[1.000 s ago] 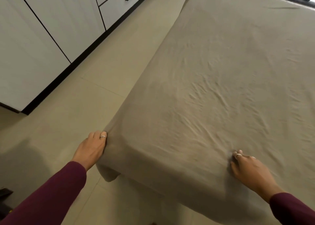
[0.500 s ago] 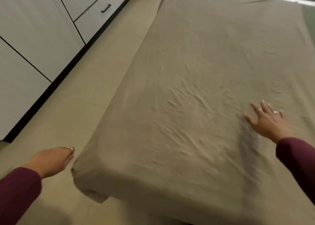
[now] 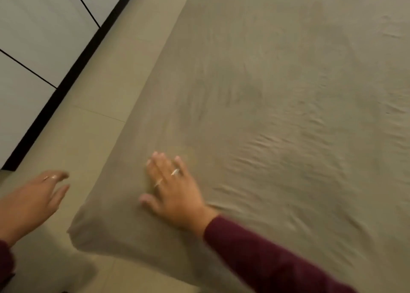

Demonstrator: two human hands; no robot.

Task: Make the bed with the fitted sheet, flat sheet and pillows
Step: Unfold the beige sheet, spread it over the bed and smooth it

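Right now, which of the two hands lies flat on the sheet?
The right hand: it rests with straight fingers on the sheet near the corner. The left hand hangs over the floor, touching nothing.

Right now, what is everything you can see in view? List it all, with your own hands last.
sheet: one, taupe, spread over the bed, wrinkled on the near right part, near corner draped over the edge.
floor: one, beige tiles, left of the bed.
cabinets: one run, white panels above a black base strip, upper left.
sleeves: two, maroon, at the bottom edge.
left hand: one, fingers relaxed, over the floor beside the bed corner, apart from the sheet.
right hand: one, wearing rings, fingers spread, lying on the sheet near the corner.
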